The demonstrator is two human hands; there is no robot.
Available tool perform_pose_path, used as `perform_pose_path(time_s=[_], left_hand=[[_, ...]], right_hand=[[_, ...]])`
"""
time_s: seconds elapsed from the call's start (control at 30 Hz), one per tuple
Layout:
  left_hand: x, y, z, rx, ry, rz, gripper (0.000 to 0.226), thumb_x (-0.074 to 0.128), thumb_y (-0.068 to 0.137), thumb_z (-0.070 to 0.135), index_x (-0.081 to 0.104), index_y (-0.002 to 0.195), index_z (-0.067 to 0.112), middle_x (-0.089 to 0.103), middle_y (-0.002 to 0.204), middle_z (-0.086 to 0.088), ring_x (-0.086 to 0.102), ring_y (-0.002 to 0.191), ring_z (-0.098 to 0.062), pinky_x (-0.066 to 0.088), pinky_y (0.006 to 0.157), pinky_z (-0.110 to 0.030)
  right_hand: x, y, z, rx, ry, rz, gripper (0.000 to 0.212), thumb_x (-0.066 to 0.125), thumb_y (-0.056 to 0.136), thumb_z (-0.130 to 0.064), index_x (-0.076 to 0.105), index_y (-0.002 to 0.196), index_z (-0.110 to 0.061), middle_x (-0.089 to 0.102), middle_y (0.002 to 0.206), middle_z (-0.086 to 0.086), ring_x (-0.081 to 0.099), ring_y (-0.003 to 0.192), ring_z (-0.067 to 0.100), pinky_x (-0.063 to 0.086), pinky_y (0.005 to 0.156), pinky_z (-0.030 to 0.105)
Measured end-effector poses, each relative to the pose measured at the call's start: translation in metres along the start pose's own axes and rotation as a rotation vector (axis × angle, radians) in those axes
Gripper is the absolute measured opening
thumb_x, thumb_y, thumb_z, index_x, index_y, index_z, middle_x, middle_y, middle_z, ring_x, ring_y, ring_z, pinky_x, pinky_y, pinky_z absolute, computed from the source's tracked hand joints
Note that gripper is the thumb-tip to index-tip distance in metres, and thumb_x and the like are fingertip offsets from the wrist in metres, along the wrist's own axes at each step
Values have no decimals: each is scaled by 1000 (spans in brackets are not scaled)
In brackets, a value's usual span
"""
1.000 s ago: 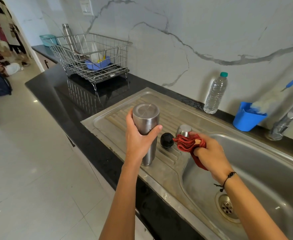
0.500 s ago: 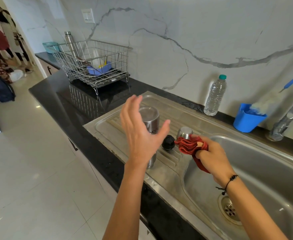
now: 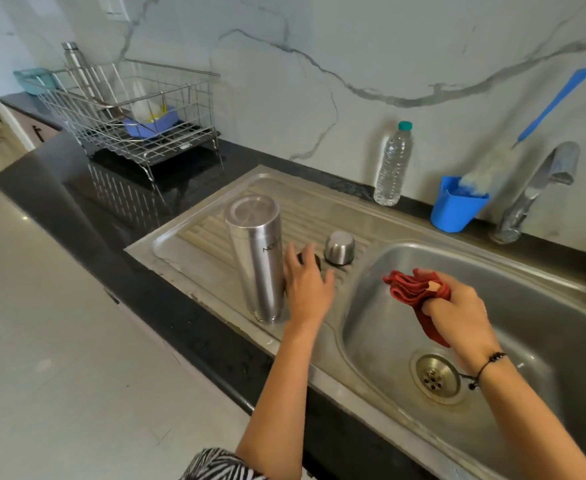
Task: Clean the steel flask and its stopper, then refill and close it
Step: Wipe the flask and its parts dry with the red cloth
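The steel flask point(image 3: 255, 258) stands upside down on the sink's drainboard point(image 3: 194, 244), free of both hands. Just to its right my left hand point(image 3: 307, 289) reaches over the black stopper point(image 3: 315, 261), with the fingers spread on top of it and most of it hidden. A small steel cap point(image 3: 339, 247) sits mouth down beside the stopper. My right hand point(image 3: 457, 313) grips a bunched red cloth point(image 3: 409, 289) above the sink basin point(image 3: 544, 282).
A plastic water bottle point(image 3: 393, 164) stands at the wall behind the drainboard. A blue cup point(image 3: 454, 206) with a blue-handled brush sits next to the tap point(image 3: 540, 181). A wire dish rack point(image 3: 128, 109) holding another steel bottle occupies the black counter at the left.
My left hand let go of the flask, which now stands on the drainboard, and dropped to the black stopper. My right hand carried the red cloth rightward over the basin.
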State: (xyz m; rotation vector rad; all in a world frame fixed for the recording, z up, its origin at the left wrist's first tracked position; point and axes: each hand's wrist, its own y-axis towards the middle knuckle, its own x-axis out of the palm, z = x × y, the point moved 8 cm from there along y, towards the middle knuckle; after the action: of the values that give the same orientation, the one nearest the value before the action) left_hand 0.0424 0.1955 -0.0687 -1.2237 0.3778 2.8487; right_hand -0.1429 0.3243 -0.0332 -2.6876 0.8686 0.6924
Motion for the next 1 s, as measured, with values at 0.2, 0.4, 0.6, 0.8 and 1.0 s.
perform_pose_path(time_s=[0.2, 0.4, 0.6, 0.8, 1.0], left_hand=[[38, 20, -18, -124, 84, -149, 73, 59, 92, 19, 17, 151, 24, 2, 158, -15, 2, 145, -36, 18, 117, -51], [28, 17, -14, -125, -16, 75, 52, 62, 89, 13, 42, 137, 12, 36, 137, -18, 35, 124, -35, 35, 101, -42], [40, 22, 49, -184, -856, -104, 14, 63, 85, 31, 63, 98, 27, 62, 100, -4, 59, 85, -18, 53, 77, -30], [60, 5, 102, -305, -1193, -328, 21, 41, 92, 20, 48, 73, 18, 49, 63, 0, 44, 55, -14, 31, 46, -24], [92, -23, 111, -420, -1364, -607, 39, 27, 102, 36, 59, 87, 20, 69, 62, 11, 65, 57, -2, 52, 54, -18]], right_hand=[[-12, -4, 11, 25, 39, 4, 48, 43, 78, 15, 64, 110, -13, 63, 90, -3, 57, 85, 8, 38, 61, -2], [-9, -2, 18, 37, 13, 22, 51, 43, 78, 12, 63, 115, -16, 64, 97, 0, 57, 92, 17, 42, 74, 23], [-25, 1, 1, -57, 216, 155, 49, 45, 80, 9, 62, 118, -18, 67, 108, -5, 60, 108, 8, 46, 96, 24], [-62, -13, -43, -412, 275, 353, 61, 43, 77, 15, 59, 125, -20, 65, 113, -11, 59, 104, -3, 45, 93, 19], [-21, -24, -46, -623, -109, 188, 65, 29, 71, -19, 44, 135, -19, 32, 149, 13, 26, 140, 26, 31, 112, 38]])
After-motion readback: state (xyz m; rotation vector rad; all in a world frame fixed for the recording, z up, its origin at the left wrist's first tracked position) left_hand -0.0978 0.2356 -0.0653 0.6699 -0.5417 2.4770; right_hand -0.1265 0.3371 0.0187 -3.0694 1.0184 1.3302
